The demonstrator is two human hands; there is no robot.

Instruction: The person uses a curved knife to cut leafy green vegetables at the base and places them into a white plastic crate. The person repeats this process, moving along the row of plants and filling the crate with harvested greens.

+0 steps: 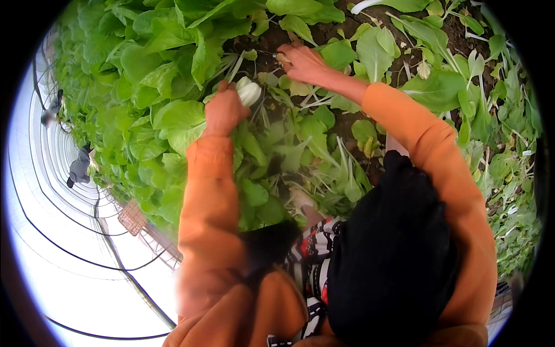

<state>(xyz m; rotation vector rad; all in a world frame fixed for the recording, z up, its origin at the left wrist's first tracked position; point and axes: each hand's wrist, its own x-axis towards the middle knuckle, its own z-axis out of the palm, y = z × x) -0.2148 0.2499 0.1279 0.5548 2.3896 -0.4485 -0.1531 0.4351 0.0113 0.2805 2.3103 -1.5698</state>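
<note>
My left hand (226, 108) is closed around a head of leafy greens that looks like bok choy. Its pale, thick stem base (249, 92) sticks out to the right of my fist, and its broad leaves (182, 119) spread to the left. Farther up and to the right, my right hand (303, 63) is bent into a fist low over the soil. It grips a small tool (276, 55) with a metal part at the fingers, most of it hidden, so its exact kind is unclear.
Dense standing greens (125, 86) fill the left side. Loose leaves (375, 52) and cut stalks litter the brown soil (338, 19). Inside the hooped plastic greenhouse (56, 243), a crate (132, 217) stands at the bed's edge. Two people (80, 165) are in the distance.
</note>
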